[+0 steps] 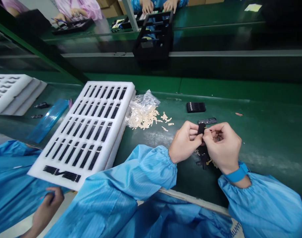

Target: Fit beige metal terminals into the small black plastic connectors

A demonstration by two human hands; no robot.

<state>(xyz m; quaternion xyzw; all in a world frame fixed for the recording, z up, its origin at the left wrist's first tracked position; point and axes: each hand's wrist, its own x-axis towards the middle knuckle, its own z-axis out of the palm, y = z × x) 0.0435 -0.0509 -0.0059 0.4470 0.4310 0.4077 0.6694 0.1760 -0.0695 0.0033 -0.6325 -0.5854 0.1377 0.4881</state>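
Between its thumb and fingers, my left hand [187,140] grips a small black flat part [202,128]. My right hand [222,145] is closed at the same part, its thumb and forefinger pinched together; what lies in that pinch is too small to make out. Just beyond the fingers lies a dark flat piece [207,121] with small holes. Under my hands is a loose pile of black parts [203,160], partly hidden by them. Farther back stands a neat block of stacked black strips [196,107].
A white foam tray [91,114] with rows of black strips slopes at left, atop another. Beside it a clear plastic bag [146,100] spills beige slips [147,119]. A co-worker's hand [48,208] hangs at lower left. Across the bench, people work near a black rack [153,46].
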